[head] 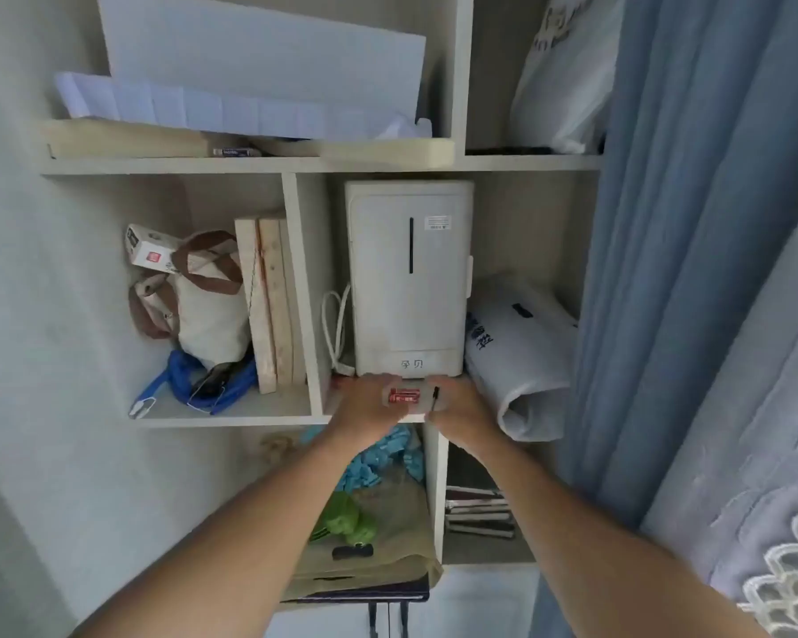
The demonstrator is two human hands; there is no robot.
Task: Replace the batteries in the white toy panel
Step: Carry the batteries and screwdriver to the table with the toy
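red batteries (pixel 404 396) between hands, shelf compartment (pixel 369 420)

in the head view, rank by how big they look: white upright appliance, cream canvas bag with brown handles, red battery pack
1. White upright appliance
2. Cream canvas bag with brown handles
3. Red battery pack, by far the smallest

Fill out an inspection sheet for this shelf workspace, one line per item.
Surface: pale wooden shelf board, crowded.
Job's things: red battery pack between both hands at the shelf edge; toy panel not identifiable.
Clutter: tall white boxy appliance, cream tote bag with brown straps, wooden boards, rolled white plastic bag.
Grippers: left hand and right hand both at the pack; the grip of the fingers is unclear.
Cables: white cord beside the appliance; blue cord under the tote.
Surroundings: blue curtain on the right.
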